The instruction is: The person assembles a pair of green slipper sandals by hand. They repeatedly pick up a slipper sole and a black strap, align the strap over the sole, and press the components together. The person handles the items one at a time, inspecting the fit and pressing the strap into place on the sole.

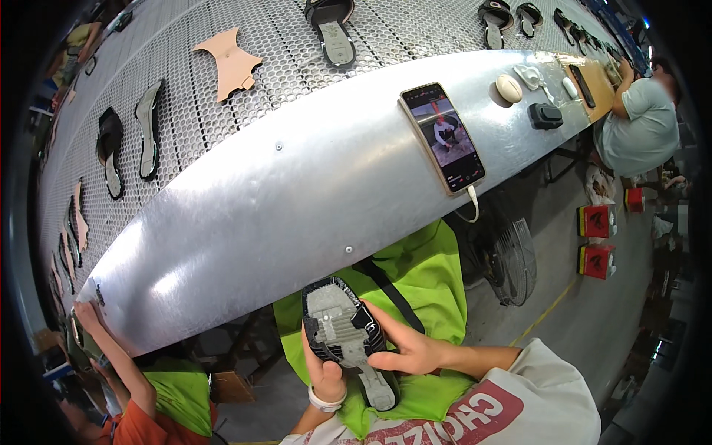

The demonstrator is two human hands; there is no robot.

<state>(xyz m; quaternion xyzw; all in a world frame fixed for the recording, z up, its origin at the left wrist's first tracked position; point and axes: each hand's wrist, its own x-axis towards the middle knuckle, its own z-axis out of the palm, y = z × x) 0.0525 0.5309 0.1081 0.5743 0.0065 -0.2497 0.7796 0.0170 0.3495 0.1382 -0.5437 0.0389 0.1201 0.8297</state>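
A: Both your grips, left hand [327, 379] and right hand [410, 351], hold the sandal [343, 326] over your green apron [437, 274].
B: You seem to be inspecting it; turning it next calls for steady support.

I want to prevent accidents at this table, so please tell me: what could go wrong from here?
The sandal might slip: the left hand and right hand hold it over the green cloth. The phone might be dragged off the metal table if something catches its white cable, which hangs past the edge.
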